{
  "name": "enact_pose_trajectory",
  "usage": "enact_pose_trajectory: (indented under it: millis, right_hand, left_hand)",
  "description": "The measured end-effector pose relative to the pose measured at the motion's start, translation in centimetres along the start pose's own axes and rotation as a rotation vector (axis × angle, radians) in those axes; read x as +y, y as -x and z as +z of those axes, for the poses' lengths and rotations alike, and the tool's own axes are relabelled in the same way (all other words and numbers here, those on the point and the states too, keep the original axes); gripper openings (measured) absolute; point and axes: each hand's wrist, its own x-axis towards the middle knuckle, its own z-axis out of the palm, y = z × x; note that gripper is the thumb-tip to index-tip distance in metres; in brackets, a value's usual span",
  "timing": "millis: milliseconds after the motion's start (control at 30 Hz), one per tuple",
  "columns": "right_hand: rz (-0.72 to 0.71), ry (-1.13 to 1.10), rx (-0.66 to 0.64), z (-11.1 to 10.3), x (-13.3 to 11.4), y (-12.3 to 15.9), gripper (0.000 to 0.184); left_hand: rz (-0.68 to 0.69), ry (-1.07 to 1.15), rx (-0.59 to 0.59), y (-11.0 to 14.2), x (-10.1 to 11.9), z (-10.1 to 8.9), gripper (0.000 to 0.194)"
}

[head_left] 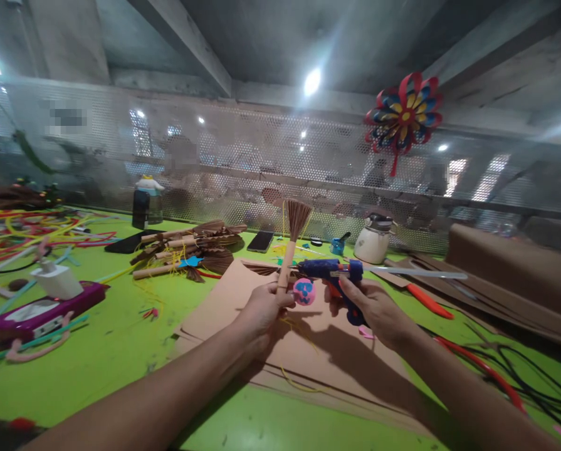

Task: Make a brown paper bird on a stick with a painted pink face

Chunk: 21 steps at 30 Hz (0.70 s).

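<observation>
My left hand (262, 313) is closed around the lower handle of a small brown paper broom (288, 257), its fanned bristles pointing up. Beside the handle, at my left fingertips, is a round pink piece with blue markings (304, 292). My right hand (372, 307) grips a blue glue gun (330, 269), a long clear glue stick (421, 273) sticking out of its back. The nozzle points left and lies close to the broom handle; whether it touches, I cannot tell. Below both hands lie brown cardboard sheets (224, 313).
Several more paper brooms (190, 247) are piled at left, near a phone (260, 241). A purple power strip (49, 313) with a white plug stands far left. Right are a cream jug (373, 241), an orange-red handled tool (429, 302) and black cables (519, 376). A perforated screen (261, 156) stands behind.
</observation>
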Motion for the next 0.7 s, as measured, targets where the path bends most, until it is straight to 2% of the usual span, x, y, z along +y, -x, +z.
enact_pose_trajectory:
  millis: [100, 333, 700]
  right_hand:
    - [-0.011, -0.018, -0.004, -0.25, 0.63, -0.23, 0.044]
    - [0.016, -0.191, -0.008, -0.13, 0.96, -0.44, 0.038]
    - [-0.002, -0.186, 0.025, -0.02, 0.66, -0.44, 0.041]
  left_hand:
    - [-0.011, -0.004, -0.012, 0.21, 0.24, 0.14, 0.031]
    - [-0.042, 0.029, -0.024, 0.21, 0.37, 0.21, 0.029]
    - [-0.047, 0.031, -0.064, 0.69, 0.61, 0.39, 0.029]
